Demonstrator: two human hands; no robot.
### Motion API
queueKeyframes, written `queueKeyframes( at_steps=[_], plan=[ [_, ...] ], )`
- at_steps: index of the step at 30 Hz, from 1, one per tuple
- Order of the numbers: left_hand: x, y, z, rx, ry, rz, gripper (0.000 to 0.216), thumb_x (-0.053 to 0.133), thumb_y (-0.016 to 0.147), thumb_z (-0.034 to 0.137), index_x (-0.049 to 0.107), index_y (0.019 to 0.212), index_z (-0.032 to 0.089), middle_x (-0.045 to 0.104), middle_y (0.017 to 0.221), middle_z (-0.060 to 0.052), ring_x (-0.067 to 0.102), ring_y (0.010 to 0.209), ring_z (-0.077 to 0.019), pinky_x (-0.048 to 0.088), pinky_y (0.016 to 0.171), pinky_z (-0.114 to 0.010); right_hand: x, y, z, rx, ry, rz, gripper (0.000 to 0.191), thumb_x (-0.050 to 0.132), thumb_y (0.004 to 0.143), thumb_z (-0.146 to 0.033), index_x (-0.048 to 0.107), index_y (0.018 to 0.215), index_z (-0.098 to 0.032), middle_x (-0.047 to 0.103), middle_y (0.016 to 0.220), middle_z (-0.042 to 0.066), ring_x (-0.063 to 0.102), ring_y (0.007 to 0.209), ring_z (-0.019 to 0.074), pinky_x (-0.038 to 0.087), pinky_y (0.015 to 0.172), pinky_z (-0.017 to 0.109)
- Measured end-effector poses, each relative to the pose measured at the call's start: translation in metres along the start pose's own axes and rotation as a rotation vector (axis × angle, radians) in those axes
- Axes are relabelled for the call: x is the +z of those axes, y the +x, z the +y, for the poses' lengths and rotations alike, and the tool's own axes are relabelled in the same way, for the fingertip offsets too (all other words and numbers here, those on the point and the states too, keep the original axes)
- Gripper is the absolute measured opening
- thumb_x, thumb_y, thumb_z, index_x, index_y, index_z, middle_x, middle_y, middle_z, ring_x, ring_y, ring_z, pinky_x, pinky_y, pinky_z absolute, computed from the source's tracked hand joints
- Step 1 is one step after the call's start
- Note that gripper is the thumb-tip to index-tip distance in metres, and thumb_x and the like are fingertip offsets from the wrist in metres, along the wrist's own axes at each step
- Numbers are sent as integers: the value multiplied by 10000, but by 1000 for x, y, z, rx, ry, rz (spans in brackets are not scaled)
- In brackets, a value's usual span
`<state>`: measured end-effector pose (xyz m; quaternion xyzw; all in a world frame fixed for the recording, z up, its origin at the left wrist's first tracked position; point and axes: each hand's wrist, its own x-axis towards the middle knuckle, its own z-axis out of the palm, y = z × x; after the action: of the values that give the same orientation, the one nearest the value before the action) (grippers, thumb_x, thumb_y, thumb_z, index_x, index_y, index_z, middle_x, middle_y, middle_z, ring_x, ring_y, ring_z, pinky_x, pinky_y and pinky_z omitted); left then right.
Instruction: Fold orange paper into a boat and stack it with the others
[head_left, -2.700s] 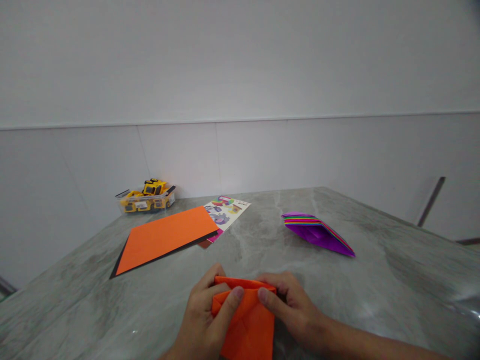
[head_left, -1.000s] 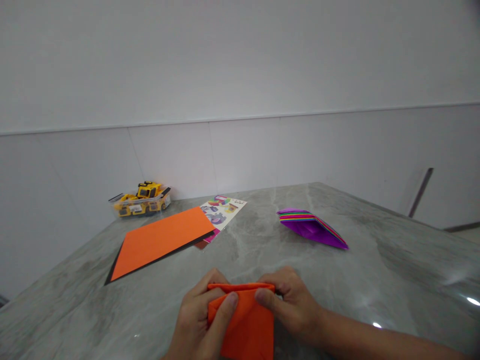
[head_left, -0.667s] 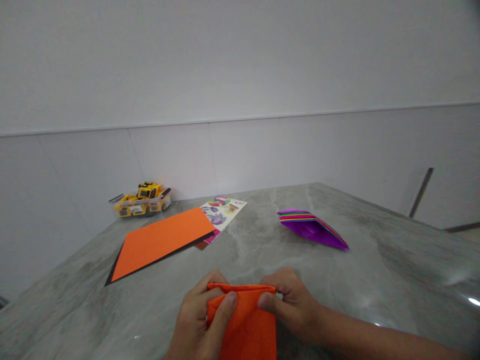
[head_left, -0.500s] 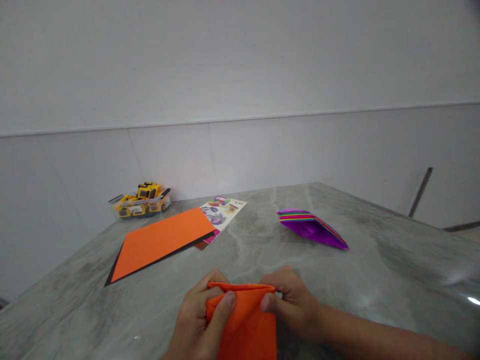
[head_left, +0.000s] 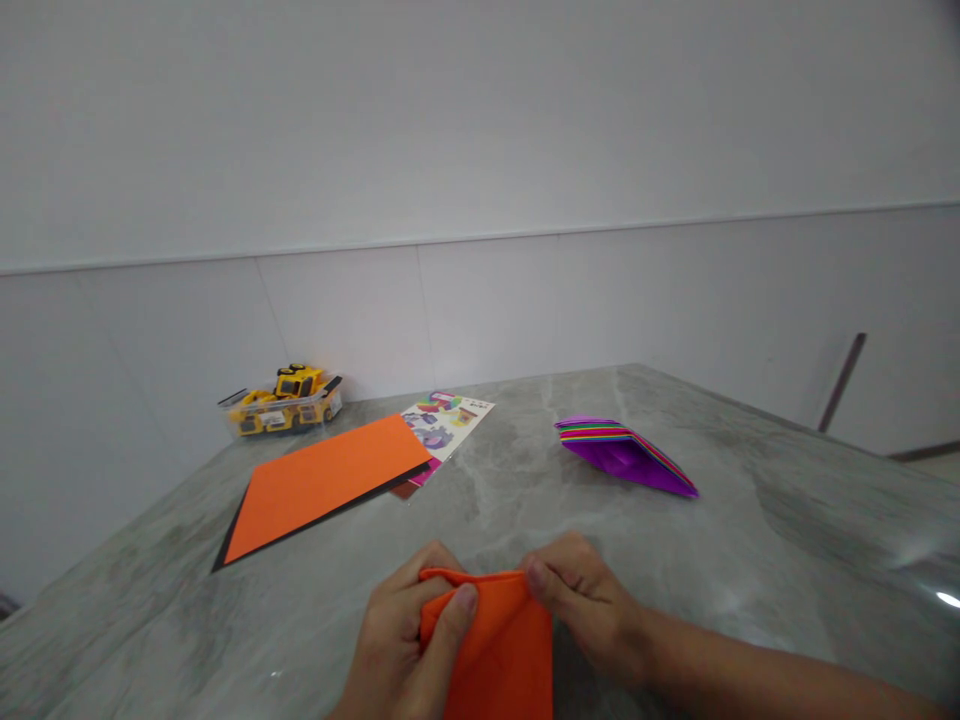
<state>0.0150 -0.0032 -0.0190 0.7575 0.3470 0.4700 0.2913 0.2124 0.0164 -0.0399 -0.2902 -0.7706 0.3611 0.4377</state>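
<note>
A folded sheet of orange paper point(head_left: 501, 655) is held up between both hands at the bottom of the view, its layered top edge toward the wall. My left hand point(head_left: 412, 630) grips its left side, thumb pressed on the near face and a finger tucked between the layers. At the top right corner, my right hand point(head_left: 589, 600) pinches the paper between thumb and bent fingers. The paper's lower end runs out of the picture.
Flat orange sheets point(head_left: 330, 480) with black paper beneath lie on the left, over a printed picture sheet point(head_left: 450, 425). A clear box point(head_left: 281, 405) of yellow toy vehicles stands by the wall. Folded multicoloured papers, purple outermost point(head_left: 630, 462), rest on the grey marbled table point(head_left: 517, 500).
My right thumb has moved up to the paper's top edge, and the right corner's layers are now pinched together. The left hand has shifted very slightly right.
</note>
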Motion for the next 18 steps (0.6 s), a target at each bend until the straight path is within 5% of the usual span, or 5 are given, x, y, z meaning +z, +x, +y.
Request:
queueKeyframes(
  at_steps=[8,18],
  plan=[
    [-1,-1,-2,-14,13,20,365,455,931,267,518,584,172,520,653,-23,517,589,-133,393,560,-239,-2,3,-4,-92,-54,-34,532,338,950,-548,321,563,-183,278,535,-46,270,475,70,211,471,227],
    [-1,5,-6,14,31,-197,372,471,899,322,399,562,184,387,577,26,415,546,-112,309,541,-244,-2,-1,-4,201,278,26,601,450,893,-590,222,492,-203,193,481,-72,157,431,46,122,399,222]
  ],
)
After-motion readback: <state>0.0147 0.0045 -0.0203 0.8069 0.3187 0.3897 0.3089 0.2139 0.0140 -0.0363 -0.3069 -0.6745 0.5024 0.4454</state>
